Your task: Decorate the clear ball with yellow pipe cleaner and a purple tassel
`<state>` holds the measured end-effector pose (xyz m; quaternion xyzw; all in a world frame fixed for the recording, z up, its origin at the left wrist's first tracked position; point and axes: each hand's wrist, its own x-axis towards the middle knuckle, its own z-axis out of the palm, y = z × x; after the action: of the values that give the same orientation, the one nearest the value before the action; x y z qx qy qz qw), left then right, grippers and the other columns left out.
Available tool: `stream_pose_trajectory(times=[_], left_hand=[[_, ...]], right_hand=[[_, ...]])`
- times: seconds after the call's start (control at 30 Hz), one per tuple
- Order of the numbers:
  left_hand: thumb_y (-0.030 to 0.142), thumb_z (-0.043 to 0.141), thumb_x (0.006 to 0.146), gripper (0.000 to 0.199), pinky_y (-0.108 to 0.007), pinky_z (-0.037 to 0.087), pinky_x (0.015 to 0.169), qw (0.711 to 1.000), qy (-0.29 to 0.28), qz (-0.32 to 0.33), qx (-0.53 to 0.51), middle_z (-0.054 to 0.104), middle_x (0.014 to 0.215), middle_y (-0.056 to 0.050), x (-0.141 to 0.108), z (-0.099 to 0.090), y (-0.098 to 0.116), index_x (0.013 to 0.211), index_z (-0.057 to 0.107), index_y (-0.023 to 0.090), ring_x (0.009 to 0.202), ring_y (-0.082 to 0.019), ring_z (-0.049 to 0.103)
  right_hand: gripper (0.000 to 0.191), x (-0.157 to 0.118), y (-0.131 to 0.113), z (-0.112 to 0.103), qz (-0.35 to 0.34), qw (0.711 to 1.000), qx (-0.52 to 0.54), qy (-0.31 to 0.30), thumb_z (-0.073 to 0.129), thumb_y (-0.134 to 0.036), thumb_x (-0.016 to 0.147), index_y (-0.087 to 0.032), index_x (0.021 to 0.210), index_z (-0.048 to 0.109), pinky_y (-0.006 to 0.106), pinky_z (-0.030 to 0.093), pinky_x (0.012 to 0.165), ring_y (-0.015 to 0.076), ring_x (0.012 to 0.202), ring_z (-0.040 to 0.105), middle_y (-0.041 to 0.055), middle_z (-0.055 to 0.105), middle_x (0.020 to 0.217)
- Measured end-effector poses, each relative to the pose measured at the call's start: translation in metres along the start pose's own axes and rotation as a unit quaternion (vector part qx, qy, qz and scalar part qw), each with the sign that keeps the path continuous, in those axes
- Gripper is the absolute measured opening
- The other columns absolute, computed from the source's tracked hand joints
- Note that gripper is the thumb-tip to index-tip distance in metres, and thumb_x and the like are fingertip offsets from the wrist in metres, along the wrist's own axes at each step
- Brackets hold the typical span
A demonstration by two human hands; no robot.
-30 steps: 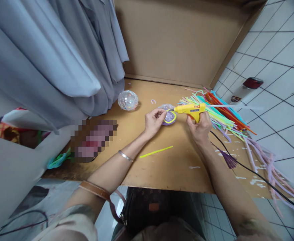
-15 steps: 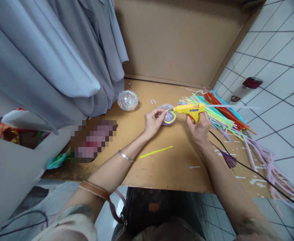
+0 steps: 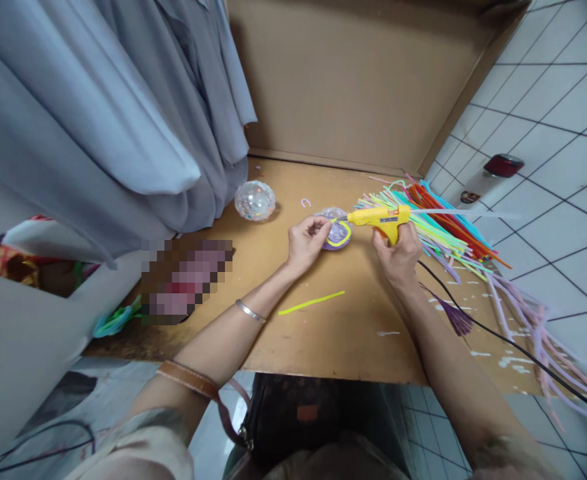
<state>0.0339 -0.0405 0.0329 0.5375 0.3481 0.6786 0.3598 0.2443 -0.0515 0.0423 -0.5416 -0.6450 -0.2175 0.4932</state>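
My right hand [image 3: 397,255] is wrapped round the handle of a yellow glue gun [image 3: 379,217], with a long clear glue stick out of its back. The nozzle points left, at the fingertips of my left hand [image 3: 307,241]. Those fingers pinch the end of a yellow strip [image 3: 346,235] that curves over a purple, clear round object [image 3: 334,247]. The exact contact at the nozzle is too small to tell. Nearer the front of the table lies a straight yellow strip [image 3: 311,303].
A clear speckled ball [image 3: 255,201] sits at the back left, near a grey curtain [image 3: 173,113]. Colourful pipe cleaners [image 3: 438,223] are heaped at the right. A black cable [image 3: 493,328] crosses the right side by a purple tassel [image 3: 456,317]. A brown bag [image 3: 298,413] hangs below the table edge.
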Motion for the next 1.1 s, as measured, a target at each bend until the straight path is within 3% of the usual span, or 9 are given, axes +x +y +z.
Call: stream_pose_trajectory(times=[1.1], left_hand=[[0.044, 0.079, 0.080, 0.027, -0.024, 0.054, 0.065, 1.000, 0.001, -0.012, 0.011, 0.075, 0.075, -0.002, 0.0000, -0.0003, 0.0001, 0.079, 0.073, 0.017, 0.063, -0.011, 0.063]], right_hand=[[0.013, 0.0007, -0.0044, -0.0047, -0.006, 1.000, 0.012, -0.012, 0.059, -0.036, 0.088, -0.023, 0.090, 0.056, 0.036, 0.047, 0.073, 0.0256, 0.085, 0.061, 0.0076, 0.063, 0.088]])
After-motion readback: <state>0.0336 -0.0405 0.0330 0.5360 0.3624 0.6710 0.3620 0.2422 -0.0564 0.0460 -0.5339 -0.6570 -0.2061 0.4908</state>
